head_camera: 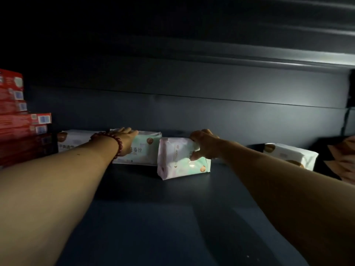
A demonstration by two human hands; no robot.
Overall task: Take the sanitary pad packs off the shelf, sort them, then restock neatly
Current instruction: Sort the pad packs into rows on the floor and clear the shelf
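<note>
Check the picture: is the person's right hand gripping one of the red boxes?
No, the right hand grips a pad pack mid-shelf, while the red boxes sit stacked at the far left.

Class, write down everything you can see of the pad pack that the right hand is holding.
The pad pack is a glossy plastic-wrapped bundle, pale pink at its left end and mint green in front, with a brown emblem low on the right. It stands on a long edge on the dark shelf, angled. The right hand pinches its upper right corner, thumb in front.
</note>
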